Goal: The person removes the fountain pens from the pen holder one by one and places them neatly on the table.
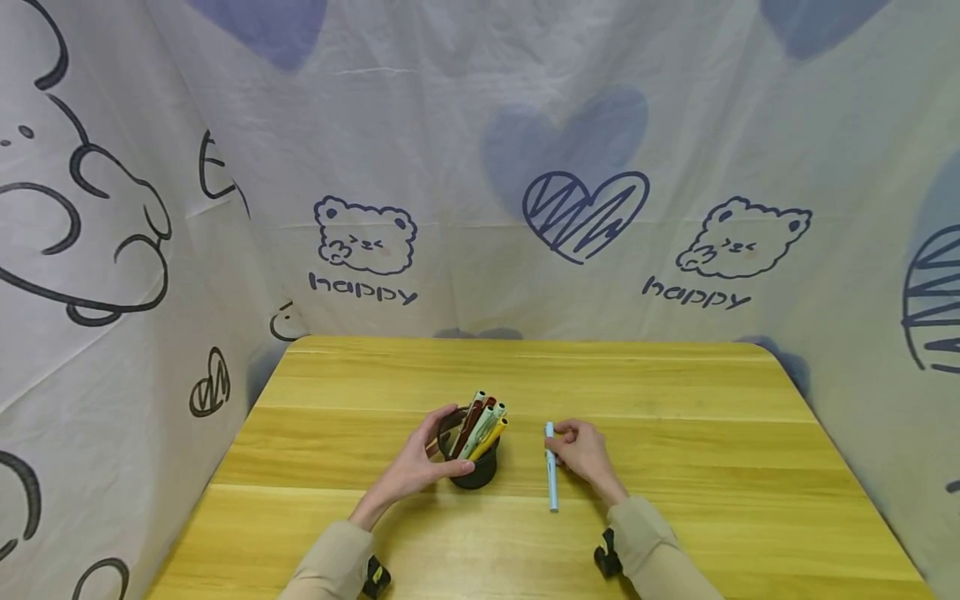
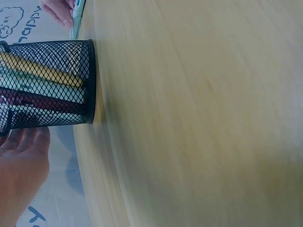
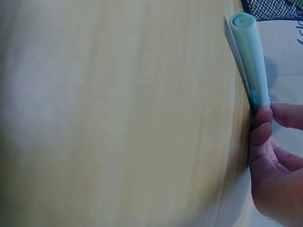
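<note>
Pen [image 1: 552, 483] of light blue colour is pinched near its far end between the thumb and fingers of the right hand [image 1: 587, 454]; whether it touches the bench [image 1: 712, 467] or is slightly above, I cannot tell. To the left, well apart from it, the black mesh cup [image 1: 482, 475] stands upright, with the left hand [image 1: 418, 460] curved around it, holding it. Yellow, pale green and dark red pens [image 1: 477, 429] lean inside. Behind hangs white cloth [image 1: 465, 183] with hearts.

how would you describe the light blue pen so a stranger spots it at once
On the wooden table, look right of the black mesh cup. The right hand there pinches the light blue pen, which is outside the cup, unlike the yellow pen and dark red pen inside.
</note>
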`<state>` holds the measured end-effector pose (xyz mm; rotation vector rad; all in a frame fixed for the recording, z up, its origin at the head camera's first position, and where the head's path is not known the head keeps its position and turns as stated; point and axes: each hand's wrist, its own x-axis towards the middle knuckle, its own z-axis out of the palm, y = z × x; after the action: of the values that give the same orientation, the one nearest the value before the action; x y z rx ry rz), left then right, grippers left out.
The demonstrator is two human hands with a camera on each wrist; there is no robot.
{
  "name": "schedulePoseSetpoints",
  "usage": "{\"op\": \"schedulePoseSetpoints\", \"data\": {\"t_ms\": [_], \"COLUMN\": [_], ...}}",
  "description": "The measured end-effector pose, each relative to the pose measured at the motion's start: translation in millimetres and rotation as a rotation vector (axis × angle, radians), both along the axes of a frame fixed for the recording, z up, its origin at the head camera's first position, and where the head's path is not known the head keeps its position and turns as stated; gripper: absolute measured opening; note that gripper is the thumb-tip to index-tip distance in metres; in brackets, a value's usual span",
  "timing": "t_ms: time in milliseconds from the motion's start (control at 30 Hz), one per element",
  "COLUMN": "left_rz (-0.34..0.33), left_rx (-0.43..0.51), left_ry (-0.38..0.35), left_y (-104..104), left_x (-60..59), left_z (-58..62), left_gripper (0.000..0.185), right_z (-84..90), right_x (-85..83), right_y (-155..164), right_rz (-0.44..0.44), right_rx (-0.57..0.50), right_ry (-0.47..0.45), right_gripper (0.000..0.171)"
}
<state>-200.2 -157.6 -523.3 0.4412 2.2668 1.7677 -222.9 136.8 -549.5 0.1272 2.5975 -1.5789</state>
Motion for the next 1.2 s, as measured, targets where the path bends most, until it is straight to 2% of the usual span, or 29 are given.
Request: {"op": "schedulePoseSetpoints", "data": {"t_ms": [467, 1200], "left_rz": [-0.002, -0.003], "left_rx": [0.004, -0.009], "left_ry": [-0.015, 0.005], "left_y": [-0.7, 0.6], "left_x": [1.3, 1.3], "left_z": [-1.0, 2.3], "left_gripper": [0.092, 0.096], "right_z": [-5.4, -3.0], "right_x": [-2.0, -3.2], "right_y": [-1.0, 0.0], "right_rz": [-0.003, -0.023], "right_rx": [0.001, -0.028], "right_ry": [-0.006, 0.005], "right_gripper": [0.029, 0.029]}}
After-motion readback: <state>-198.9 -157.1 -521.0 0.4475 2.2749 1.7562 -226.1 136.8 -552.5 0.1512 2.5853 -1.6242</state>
